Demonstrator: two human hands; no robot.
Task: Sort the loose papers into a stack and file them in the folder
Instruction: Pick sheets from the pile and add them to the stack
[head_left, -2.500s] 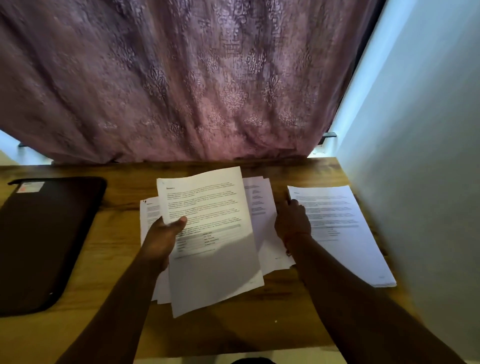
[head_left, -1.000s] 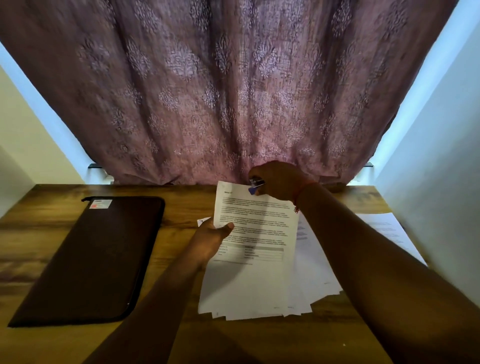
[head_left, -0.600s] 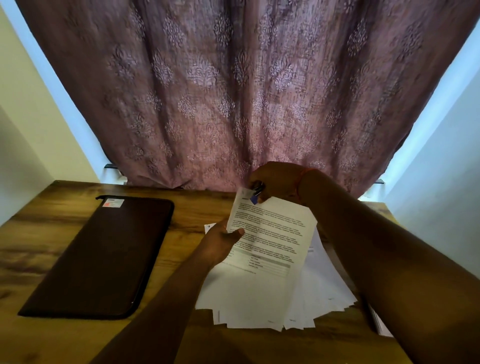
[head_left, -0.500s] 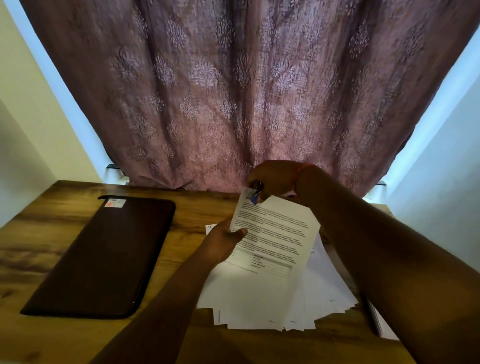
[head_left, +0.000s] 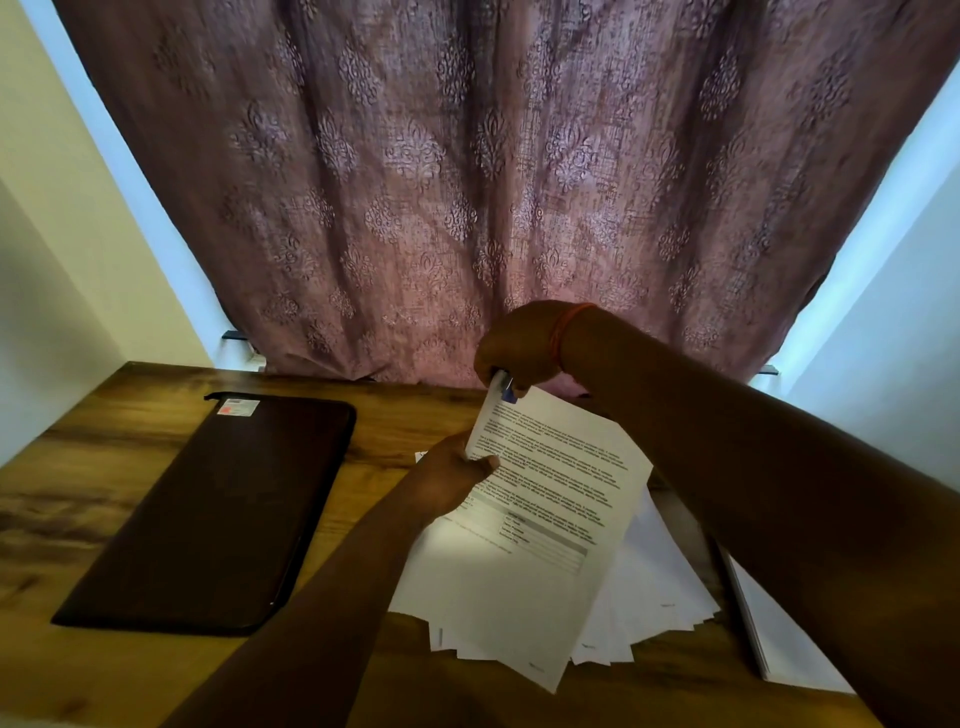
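- There, the left hand (head_left: 447, 480) gripped the papers (head_left: 524, 561) by their left edge.
- The right hand (head_left: 519, 348) pinched a small clip (head_left: 505, 387) at their top corner.
- The folder (head_left: 218, 509) lay closed near the tabletop's (head_left: 104, 436) left edge.

Patterned mauve curtain (head_left: 467, 182) behind wooden table (head_left: 104, 467).

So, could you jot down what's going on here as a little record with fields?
Left hand: holds the printed sheets by their left edge, lifted
Right hand: grips a small stapler-like tool at the sheets' top corner
Loose papers: fanned on the table under the sheets
Second pile: at far right
Folder: dark, closed, flat at left
Backdrop: patterned curtain
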